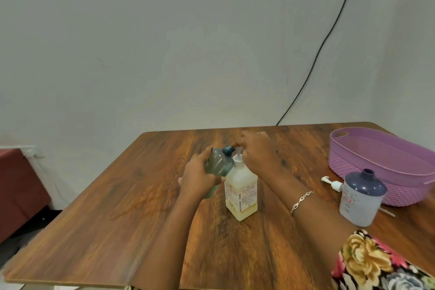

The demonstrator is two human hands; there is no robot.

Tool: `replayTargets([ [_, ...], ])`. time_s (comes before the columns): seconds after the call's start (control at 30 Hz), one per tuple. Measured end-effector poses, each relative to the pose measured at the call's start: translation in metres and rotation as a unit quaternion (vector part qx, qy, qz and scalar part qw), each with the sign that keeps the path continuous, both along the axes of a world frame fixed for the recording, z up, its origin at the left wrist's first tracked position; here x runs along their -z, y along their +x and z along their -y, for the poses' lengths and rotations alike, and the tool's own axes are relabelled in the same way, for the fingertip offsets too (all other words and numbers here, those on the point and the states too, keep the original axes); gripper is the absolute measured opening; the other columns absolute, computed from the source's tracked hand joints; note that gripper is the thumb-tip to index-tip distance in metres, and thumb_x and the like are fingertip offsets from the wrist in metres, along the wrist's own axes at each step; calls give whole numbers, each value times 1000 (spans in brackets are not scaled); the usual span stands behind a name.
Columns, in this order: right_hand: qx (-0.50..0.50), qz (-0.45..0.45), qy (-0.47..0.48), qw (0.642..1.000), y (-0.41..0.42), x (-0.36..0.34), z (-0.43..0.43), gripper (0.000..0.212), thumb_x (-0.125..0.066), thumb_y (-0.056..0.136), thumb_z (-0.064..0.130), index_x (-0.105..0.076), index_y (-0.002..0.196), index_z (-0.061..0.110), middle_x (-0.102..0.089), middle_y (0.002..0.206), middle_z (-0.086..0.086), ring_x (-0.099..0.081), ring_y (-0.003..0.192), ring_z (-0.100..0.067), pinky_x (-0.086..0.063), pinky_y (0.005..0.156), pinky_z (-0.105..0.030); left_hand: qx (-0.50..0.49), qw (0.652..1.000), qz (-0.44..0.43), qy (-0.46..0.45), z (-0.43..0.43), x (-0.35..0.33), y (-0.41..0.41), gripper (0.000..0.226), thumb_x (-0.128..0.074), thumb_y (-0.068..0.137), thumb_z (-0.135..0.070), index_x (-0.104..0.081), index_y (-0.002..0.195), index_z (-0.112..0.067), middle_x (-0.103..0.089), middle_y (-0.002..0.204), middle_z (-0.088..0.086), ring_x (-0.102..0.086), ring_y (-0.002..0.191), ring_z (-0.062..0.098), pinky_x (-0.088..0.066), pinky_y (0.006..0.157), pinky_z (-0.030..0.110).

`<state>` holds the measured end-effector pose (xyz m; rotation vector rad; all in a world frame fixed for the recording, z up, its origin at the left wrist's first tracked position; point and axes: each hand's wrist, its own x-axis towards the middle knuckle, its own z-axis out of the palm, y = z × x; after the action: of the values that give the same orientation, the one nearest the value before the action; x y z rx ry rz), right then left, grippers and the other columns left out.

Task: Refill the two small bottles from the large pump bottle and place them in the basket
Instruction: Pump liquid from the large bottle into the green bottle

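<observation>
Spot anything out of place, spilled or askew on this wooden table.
A white plastic pump cap lies loose on the wooden table beside the open-necked, blue-topped white bottle. No spill shows.

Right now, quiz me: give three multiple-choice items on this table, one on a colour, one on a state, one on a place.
1. The basket is:
A. green
B. purple
C. yellow

2. The teal bottle held in the left hand is:
A. standing upright
B. tilted, its neck by the nozzle of the pump bottle
C. lying flat

3. The white bottle stands:
A. in the basket
B. in the left hand
C. on the table beside the basket

Answers:
1 B, since its woven wall and rim are purple.
2 B, since its open neck leans toward the pump head.
3 C, since its base rests on the wood, outside the basket's wall.
</observation>
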<state>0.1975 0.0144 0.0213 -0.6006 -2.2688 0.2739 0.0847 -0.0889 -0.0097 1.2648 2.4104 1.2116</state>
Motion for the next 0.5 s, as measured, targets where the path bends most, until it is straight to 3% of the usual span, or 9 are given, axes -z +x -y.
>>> replayTargets([
  [0.2, 41, -38, 33, 998, -5, 25, 11, 18, -56, 66, -7, -68, 70, 6, -62, 67, -6, -54, 59, -23, -39, 65, -29, -21, 999, 13, -38, 1, 12, -2, 91, -81, 67, -19, -33, 142, -33, -40, 107, -12, -45, 111, 15, -38, 98, 49],
  [0.4, 26, -24, -1, 999, -6, 12, 1, 27, -51, 75, -5, -72, 87, 7, -65, 83, -6, -55, 74, -24, -34, 74, -29, -16, 1000, 11, -24, 4, 3, -2, 90, -81, 68, -20, -31, 143, -33, -45, 119, -7, -44, 117, 17, -37, 99, 47],
  [0.5, 30, -6, -1, 1000, -8, 2, -1, 28, -48, 76, -4, -72, 87, 7, -64, 83, -8, -55, 75, -27, -35, 73, -31, -11, 999, -15, -36, 1, -7, -1, 91, -81, 69, -23, -30, 143, -34, -46, 124, -5, -42, 119, 18, -36, 100, 48],
])
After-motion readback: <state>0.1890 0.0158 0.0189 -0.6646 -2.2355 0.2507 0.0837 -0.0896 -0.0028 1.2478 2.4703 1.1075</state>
